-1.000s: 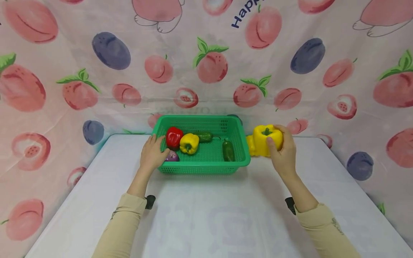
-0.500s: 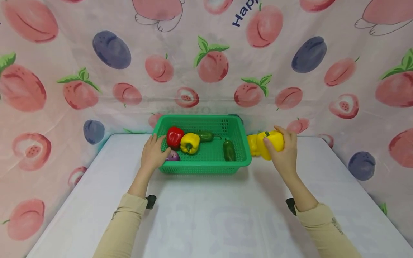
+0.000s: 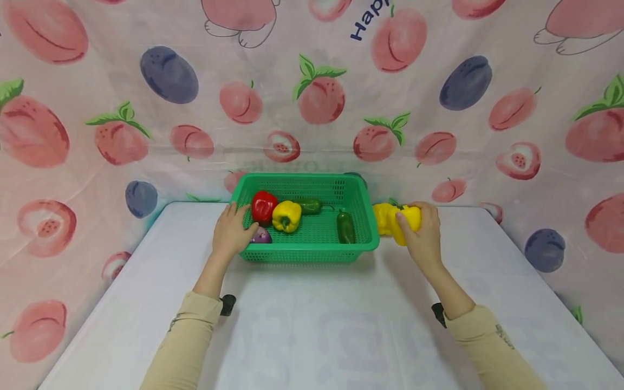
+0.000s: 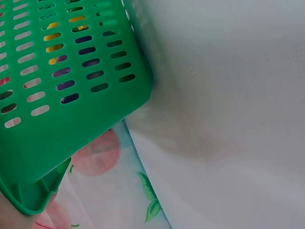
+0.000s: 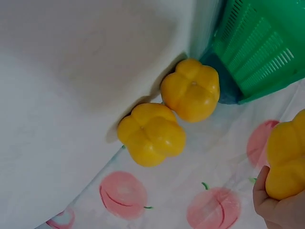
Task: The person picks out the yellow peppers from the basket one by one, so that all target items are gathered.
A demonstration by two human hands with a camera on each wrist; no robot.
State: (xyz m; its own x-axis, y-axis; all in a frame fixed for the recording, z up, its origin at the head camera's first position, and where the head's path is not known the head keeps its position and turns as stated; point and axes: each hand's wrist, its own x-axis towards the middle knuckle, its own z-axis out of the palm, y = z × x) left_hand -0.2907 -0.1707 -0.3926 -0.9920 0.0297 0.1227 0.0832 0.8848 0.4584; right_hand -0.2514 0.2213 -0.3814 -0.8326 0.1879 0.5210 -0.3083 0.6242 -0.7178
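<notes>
A green plastic basket [image 3: 312,247] stands at the back of the table. My left hand [image 3: 231,230] grips its left rim; only a sliver of skin shows in the left wrist view. Inside lie a red bell pepper [image 3: 264,208], a yellow bell pepper [image 3: 286,216], two green peppers, and a purple vegetable [image 3: 261,235] partly covered by my left thumb. Right of the basket, my right hand [image 3: 425,237] holds a tilted yellow bell pepper [image 3: 405,223] above the table. In the right wrist view, two more yellow bell peppers, one nearer the basket [image 5: 191,90] and one farther [image 5: 151,134], rest side by side.
A white cloth covers the table [image 3: 302,325]. Close behind its back edge hangs a fruit-print curtain [image 3: 205,119]. The green peppers lie at the basket's back [image 3: 309,206] and right side, the latter a short green pepper [image 3: 345,227].
My right hand has tilted the yellow bell pepper from stem-up and moved it slightly left and down, nearer the basket. My left hand stays on the rim.
</notes>
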